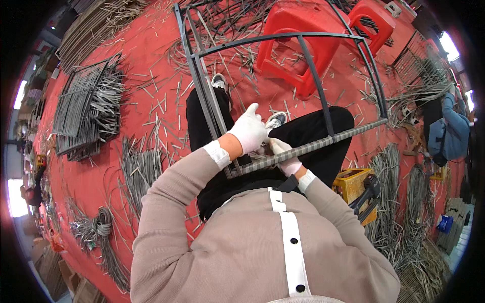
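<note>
A dark grey metal frame (pixel 317 81) rests across my lap, its near bar (pixel 310 146) wound with grey flat strip. My left hand (pixel 250 131), in a white glove, is above the left end of this bar. Its thumb points up and its other fingers are curled; whatever they hold is hidden. My right hand (pixel 285 157), also gloved, reaches in under the wrapped bar, which covers part of it. Its fingers are bent close together beside the left hand, and what lies between them cannot be made out.
Red plastic stools (pixel 303 35) stand beyond the frame. A stack of grey slatted panels (pixel 88 108) lies left, with strip bundles (pixel 141 171) nearer. At right are a yellow crate (pixel 351 179) with a black power tool (pixel 371 189) and another person (pixel 449 131). Strip scraps litter the red floor.
</note>
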